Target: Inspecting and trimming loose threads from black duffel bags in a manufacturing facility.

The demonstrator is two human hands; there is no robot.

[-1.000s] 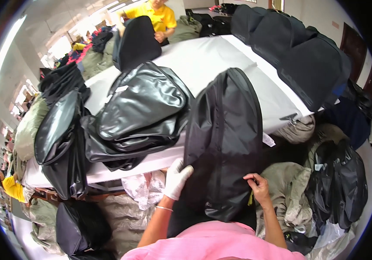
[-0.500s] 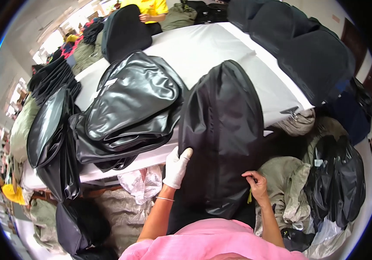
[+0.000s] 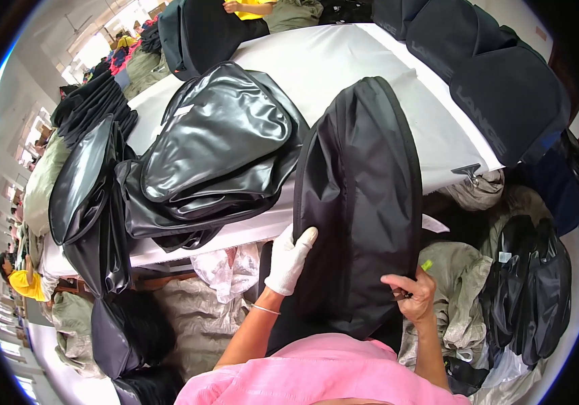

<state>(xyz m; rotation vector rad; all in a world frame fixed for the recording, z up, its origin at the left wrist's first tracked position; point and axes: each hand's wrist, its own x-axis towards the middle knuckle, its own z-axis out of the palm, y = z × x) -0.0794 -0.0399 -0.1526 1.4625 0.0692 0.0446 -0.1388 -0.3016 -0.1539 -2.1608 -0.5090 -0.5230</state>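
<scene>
A long black fabric bag piece (image 3: pixel 363 202) with a rounded top and piped edges stands upright before me, leaning against the table edge. My left hand (image 3: pixel 288 262), in a white glove, grips its left edge with the thumb on the front face. At its lower right edge is my bare right hand (image 3: pixel 414 293), fingers curled around a small dark tool with a yellow-green end (image 3: pixel 427 265); most of the tool is hidden in the palm. Left of the piece, several glossy black bag pieces (image 3: pixel 218 148) lie piled on the white table (image 3: pixel 289 50).
Black panels (image 3: pixel 505 94) line the table's far right. A person in yellow (image 3: pixel 252 8) stands across the table by a dark bag piece (image 3: pixel 198 40). Folded black pieces (image 3: pixel 90 111) are stacked at left. Grey-green sacks (image 3: pixel 455 270) and black bags (image 3: pixel 529 290) sit at my right.
The bag piece has turned slightly, showing a plainer face. My right hand has closed further, and the tool's yellow-green end now points up instead of down. The whole view has shifted a little.
</scene>
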